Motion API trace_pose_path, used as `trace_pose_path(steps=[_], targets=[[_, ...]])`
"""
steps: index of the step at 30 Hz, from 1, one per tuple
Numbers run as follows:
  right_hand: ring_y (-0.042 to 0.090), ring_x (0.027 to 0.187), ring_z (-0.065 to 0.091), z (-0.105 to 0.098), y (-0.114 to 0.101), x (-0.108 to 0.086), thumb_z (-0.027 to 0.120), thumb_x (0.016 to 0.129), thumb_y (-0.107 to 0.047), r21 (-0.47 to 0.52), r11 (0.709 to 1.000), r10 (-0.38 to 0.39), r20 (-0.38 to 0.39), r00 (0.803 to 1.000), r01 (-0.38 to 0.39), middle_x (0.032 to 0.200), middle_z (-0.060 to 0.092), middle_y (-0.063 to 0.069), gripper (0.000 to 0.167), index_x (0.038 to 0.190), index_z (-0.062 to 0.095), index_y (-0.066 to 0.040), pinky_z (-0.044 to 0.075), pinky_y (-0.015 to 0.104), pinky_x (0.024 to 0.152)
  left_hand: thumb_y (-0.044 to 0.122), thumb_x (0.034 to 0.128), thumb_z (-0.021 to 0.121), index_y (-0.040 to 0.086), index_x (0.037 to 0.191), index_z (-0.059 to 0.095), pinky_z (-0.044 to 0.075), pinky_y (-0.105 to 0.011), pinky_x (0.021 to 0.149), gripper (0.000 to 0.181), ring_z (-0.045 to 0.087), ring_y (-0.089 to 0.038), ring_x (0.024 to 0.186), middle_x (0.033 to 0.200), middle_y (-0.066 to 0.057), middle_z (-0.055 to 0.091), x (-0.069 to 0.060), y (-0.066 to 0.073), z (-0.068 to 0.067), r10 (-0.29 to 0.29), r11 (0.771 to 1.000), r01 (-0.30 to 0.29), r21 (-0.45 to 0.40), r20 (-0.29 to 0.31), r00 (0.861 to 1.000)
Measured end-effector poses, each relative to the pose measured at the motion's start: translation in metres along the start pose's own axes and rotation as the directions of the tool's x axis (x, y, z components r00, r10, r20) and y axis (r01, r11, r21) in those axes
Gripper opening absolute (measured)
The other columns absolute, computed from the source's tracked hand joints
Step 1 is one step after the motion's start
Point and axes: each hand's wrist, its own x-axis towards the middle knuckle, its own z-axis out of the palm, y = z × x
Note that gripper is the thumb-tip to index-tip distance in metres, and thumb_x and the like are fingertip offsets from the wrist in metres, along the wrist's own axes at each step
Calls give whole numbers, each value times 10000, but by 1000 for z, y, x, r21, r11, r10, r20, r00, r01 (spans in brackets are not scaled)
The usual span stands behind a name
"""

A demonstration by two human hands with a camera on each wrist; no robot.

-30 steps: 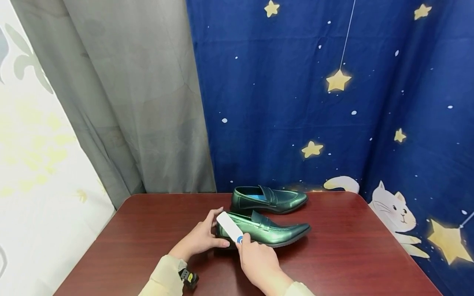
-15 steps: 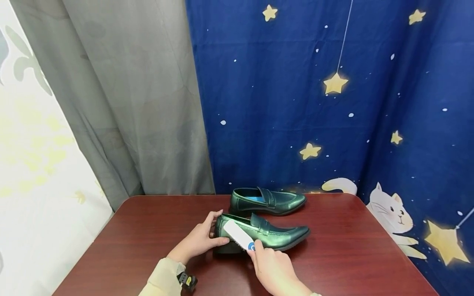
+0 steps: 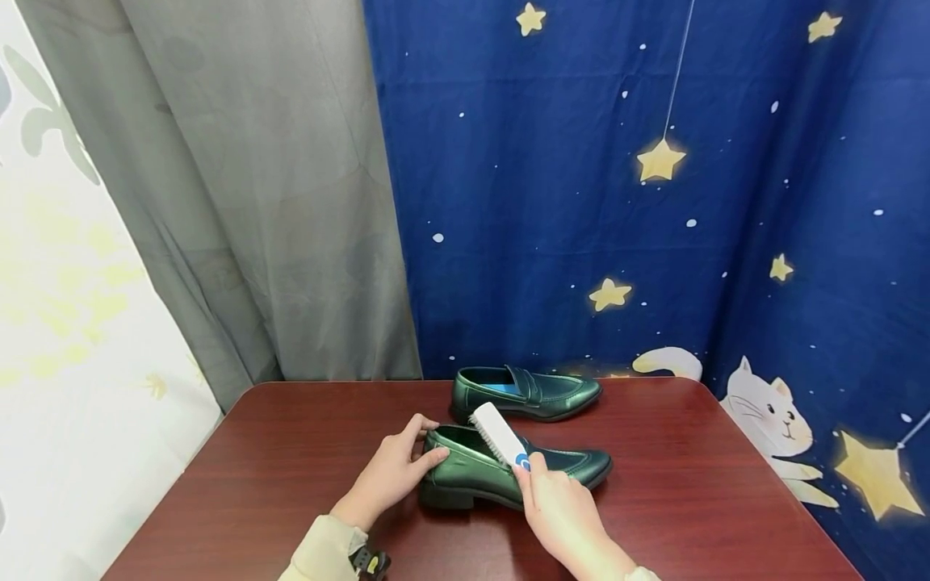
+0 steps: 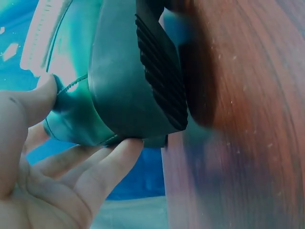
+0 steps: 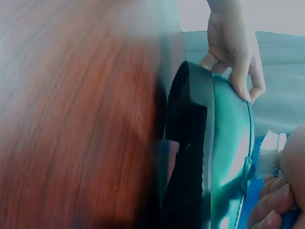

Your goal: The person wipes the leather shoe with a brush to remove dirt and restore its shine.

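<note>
A shiny green loafer (image 3: 465, 476) points its toe to the right in the head view. My left hand (image 3: 395, 468) grips it by the heel, thumb on the near side and fingers round the back. In the left wrist view the heel (image 4: 138, 81) looks raised off the table. My right hand (image 3: 567, 512) holds a white brush (image 3: 497, 432) with pale bristles and a blue mark by the handle. The brush slants across the loafer near its opening; bristle contact cannot be told. Right behind stands the matching loafer (image 3: 555, 395), with blue inside it.
The red-brown wooden table (image 3: 291, 452) has its back edge just behind the far loafer. Beyond it hang a grey curtain (image 3: 291, 202) and a blue curtain with stars (image 3: 538, 186). A black strap device (image 3: 369, 561) sits on the left wrist.
The brush has moved with my right hand from the heel's near side, rightward and then up to the loafer's opening. The held loafer has turned slightly; the far loafer stays put.
</note>
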Motion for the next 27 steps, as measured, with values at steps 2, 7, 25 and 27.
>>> trace_pose_path(steps=[2, 7, 25, 27], targets=[[269, 525, 595, -2, 4, -1, 544, 1041, -339, -1, 1000, 20, 13, 1000, -20, 587, 534, 42, 281, 865, 477, -129, 381, 413, 468, 478, 932, 694, 281, 1242, 590, 388, -226, 629, 381, 423, -17, 613, 655, 111, 450, -1, 1, 0, 13, 1000, -13, 28, 4, 1000], [235, 530, 571, -6, 14, -3, 548, 1039, -347, -3, 999, 50, 76, 996, -50, 598, 527, 33, 271, 867, 500, -143, 379, 400, 478, 504, 919, 698, 314, 1174, 650, 379, -223, 630, 322, 401, -8, 604, 613, 137, 379, -3, 2, 0, 33, 997, -35, 65, 24, 999], [189, 565, 537, -16, 43, -15, 525, 1044, -413, 3, 995, 101, 210, 972, -104, 645, 523, -24, 285, 881, 519, -180, 385, 406, 515, 513, 907, 704, 266, 1139, 669, 488, -219, 750, 340, 577, 32, 759, 857, 205, 626, -12, 2, 2, 64, 998, -65, 23, 29, 998], [189, 585, 548, -16, 45, -15, 521, 1044, -424, 4, 995, 97, 225, 970, -101, 664, 547, -29, 283, 902, 528, -179, 399, 417, 530, 522, 909, 696, 254, 1143, 669, 531, -234, 795, 357, 637, 26, 853, 979, 189, 667, -15, 2, 1, 70, 997, -70, 16, 35, 997]])
